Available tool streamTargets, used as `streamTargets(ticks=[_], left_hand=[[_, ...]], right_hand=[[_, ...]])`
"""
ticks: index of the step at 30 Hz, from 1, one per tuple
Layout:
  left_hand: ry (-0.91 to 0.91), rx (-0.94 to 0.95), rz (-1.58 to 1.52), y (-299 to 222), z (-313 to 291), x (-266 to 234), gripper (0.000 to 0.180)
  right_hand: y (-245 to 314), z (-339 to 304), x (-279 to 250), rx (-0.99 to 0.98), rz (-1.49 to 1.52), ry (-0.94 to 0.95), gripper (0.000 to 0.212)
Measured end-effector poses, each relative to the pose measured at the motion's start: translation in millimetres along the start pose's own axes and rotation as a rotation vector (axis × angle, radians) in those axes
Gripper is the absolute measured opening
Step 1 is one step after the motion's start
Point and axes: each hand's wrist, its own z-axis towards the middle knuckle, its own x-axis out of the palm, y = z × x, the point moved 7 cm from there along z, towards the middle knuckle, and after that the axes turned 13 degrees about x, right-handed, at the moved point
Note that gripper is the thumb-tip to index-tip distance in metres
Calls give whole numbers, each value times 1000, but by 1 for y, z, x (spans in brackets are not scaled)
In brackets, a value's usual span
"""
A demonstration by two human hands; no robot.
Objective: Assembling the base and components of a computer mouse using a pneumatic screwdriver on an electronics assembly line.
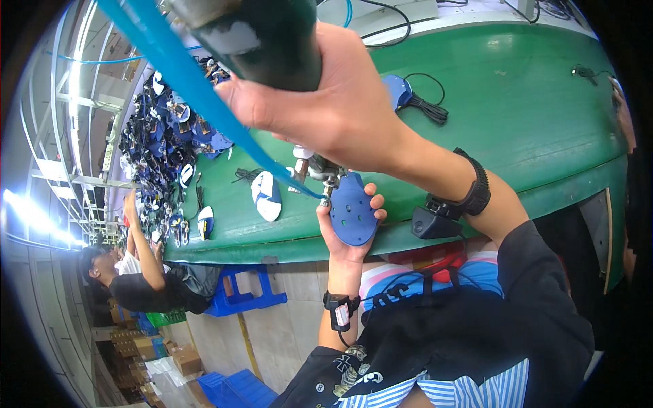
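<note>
My right hand (340, 109) is wrapped round the thick, dark green body of a power screwdriver (272, 51). Its metal lower end shows below my palm, and a blue hose (197, 85) runs down to it. Below, my left hand (345, 253) grips a blue oval computer mouse shell (354, 221) with several holes in its face, thumb on one side and fingers on the other. The metal end is at the shell's upper left edge; whether it touches cannot be made out. My right hand and the tool hide part of the bench behind them.
On the green bench (517, 102) lie a white-and-blue mouse (266, 196), another (205, 223) farther left, and a blue one (396, 92) with a coiled black cable (428, 109). A large heap of mice (163, 126) fills the far left. Another person (146, 282) sits by a blue stool (248, 292).
</note>
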Motion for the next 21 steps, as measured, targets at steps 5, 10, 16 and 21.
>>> streamTargets(ticks=[5,10,16,21], left_hand=[[9,-25,-67,-7,0,-10,63],[-130,65,68,-8,5,-8,58],[-49,38,199,-4,5,1,56],[-72,16,155,3,7,2,56]], right_hand=[[-17,1,11,-74,-115,3,28],[6,8,-9,-267,-69,-129,29],[52,6,-15,-336,184,-3,20],[23,8,-21,-195,-47,-150,29]])
